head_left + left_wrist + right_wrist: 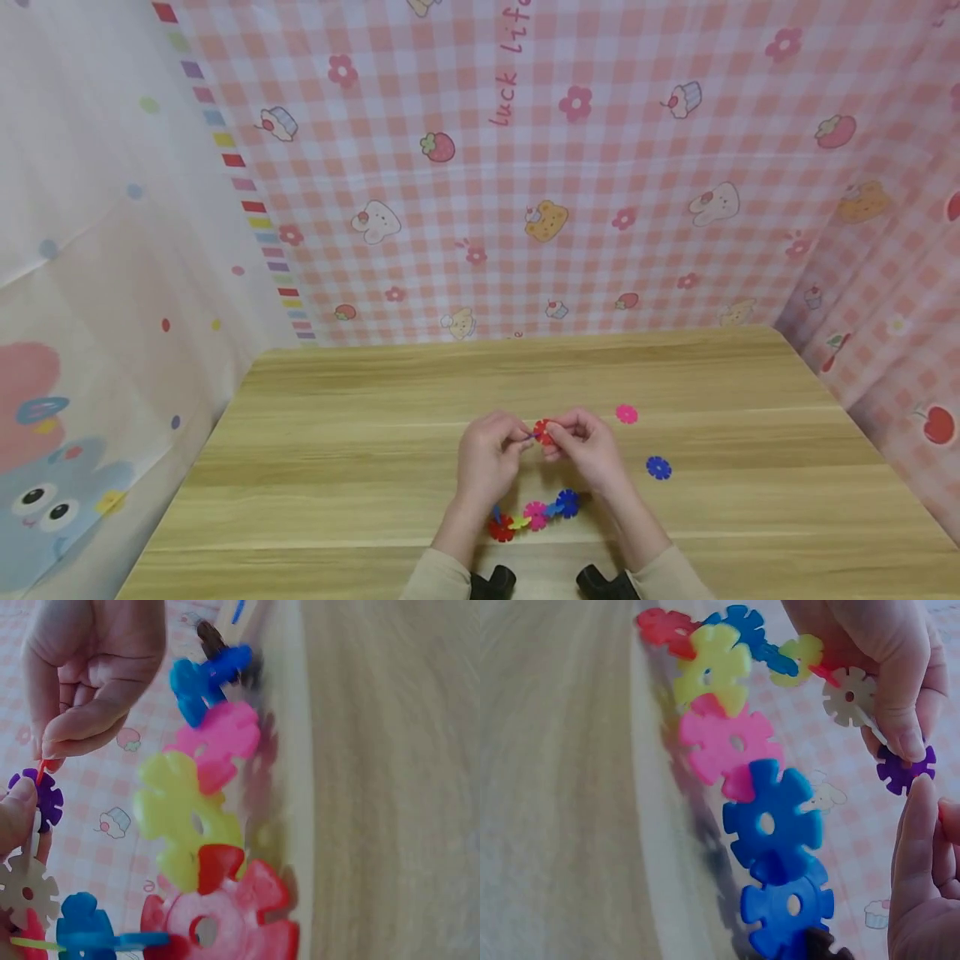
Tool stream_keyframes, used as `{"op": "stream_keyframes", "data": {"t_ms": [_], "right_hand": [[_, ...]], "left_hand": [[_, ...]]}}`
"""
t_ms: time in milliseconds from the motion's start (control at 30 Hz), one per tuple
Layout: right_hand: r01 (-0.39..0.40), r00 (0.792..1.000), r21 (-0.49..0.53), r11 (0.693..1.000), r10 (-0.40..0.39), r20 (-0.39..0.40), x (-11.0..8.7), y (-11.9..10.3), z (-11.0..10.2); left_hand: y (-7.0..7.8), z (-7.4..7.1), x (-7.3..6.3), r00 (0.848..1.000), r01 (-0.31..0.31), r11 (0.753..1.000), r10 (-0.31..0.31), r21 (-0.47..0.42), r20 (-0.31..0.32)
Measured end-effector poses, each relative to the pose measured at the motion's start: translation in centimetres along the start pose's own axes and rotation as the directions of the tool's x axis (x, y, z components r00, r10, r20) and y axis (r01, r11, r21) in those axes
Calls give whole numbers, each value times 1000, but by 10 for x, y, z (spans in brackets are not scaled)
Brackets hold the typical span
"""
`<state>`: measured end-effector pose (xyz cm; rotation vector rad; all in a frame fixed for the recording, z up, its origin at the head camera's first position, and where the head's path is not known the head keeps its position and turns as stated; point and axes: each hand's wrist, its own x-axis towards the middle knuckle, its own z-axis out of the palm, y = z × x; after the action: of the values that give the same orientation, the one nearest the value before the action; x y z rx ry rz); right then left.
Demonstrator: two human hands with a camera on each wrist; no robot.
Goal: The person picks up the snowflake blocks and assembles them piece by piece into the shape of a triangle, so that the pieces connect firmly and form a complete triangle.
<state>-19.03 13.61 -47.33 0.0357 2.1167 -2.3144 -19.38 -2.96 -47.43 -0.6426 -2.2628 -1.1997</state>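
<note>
My left hand [486, 457] pinches a purple notched plastic disc [892, 771] between thumb and fingers, at one end of a chain of interlocked discs. My right hand [592, 450] holds a red disc [543, 432] between thumb and fingertips, its edge meeting the purple one. From the purple disc the chain runs through a whitish disc [849, 697], then yellow and blue ones, to a larger-looking red disc [217, 915]. Beyond that come a yellow disc [712, 667], a pink disc [536, 515], blue discs [567, 502] and a dark brown piece [211, 639]. This part lies on the table below my hands.
A loose pink disc [627, 414] and a loose blue disc [659, 467] lie on the wooden table [337, 467], right of my hands. A checked curtain [495, 183] hangs behind the table. Black wrist mounts [495, 582] show at both sleeves.
</note>
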Motion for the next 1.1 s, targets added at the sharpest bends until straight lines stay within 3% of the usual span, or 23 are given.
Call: {"op": "stream_keyframes", "data": {"t_ms": [167, 467, 800, 967, 1100], "right_hand": [[-7, 1000, -23, 1000, 6, -10, -1, -2, -2], [-10, 998, -99, 995, 4, -66, 0, 2, -3], [5, 1000, -108, 994, -6, -9, 1, 3, -6], [30, 998, -176, 984, -20, 56, 3, 2, -21], [92, 994, -287, 953, -73, 78, 8, 1, -40]], "left_hand": [[1, -2, 2, 999, 4, 999, -5, 36, 37], [3, -5, 5, 985, 41, 976, -76, 215, 155], [0, -2, 6, 993, -34, 976, 9, 213, 117], [-3, -4, 7, 995, -22, 980, 2, 199, 103], [-3, -6, 7, 993, 4, 983, -26, 182, 119]]}}
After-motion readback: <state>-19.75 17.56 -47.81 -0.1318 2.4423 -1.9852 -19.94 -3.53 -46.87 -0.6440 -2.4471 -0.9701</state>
